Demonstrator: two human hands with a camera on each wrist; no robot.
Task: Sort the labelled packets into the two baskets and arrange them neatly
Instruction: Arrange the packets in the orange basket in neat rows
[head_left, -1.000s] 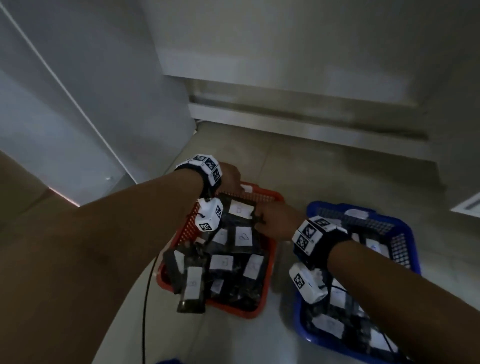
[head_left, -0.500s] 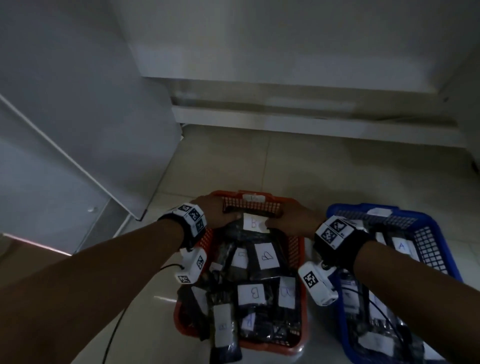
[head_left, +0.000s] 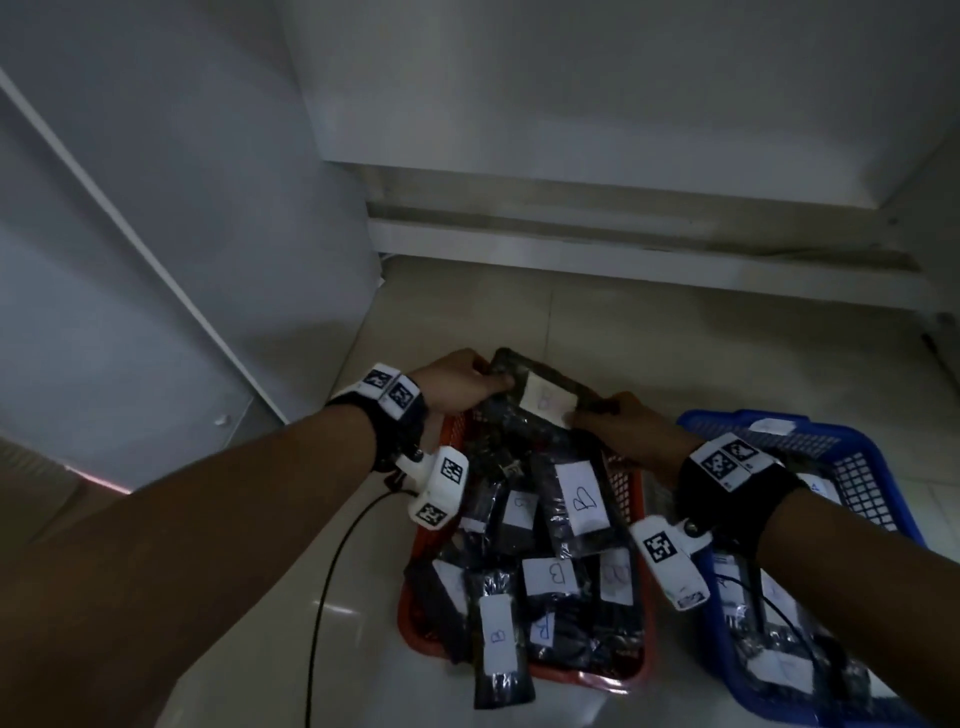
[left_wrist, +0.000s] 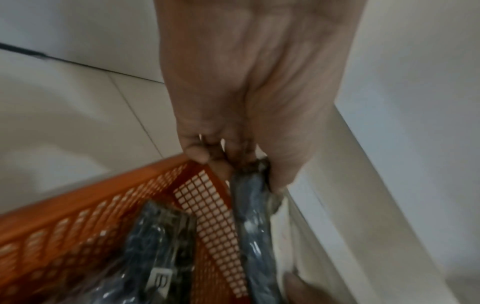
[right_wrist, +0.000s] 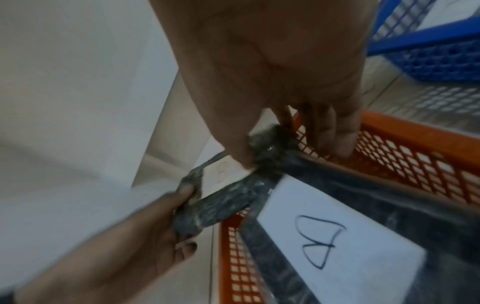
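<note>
Pale floor tiles (head_left: 519, 312) meet white cabinet panels in the head view, where an orange basket (head_left: 631, 499) full of dark packets labelled B sits just beside a blue basket (head_left: 878, 483). Over the orange basket's far end, the left hand (head_left: 452, 384) and the right hand (head_left: 628, 421) each pinch one end of a raised packet (head_left: 540, 384), its white label (head_left: 548, 402) facing up. From the left wrist, the fingers (left_wrist: 197, 154) are clamped with the thumb on the packet's crinkled end, above the orange mesh wall. From the right wrist, thumb and fingers (right_wrist: 335, 133) pinch the opposite corner, while a labelled packet (right_wrist: 332, 232) lies in the basket below. The packet looks light, soft and glossy, probably slippery film, so gripping both short ends seems sensible for laying it flat without sagging or creasing the label.
</note>
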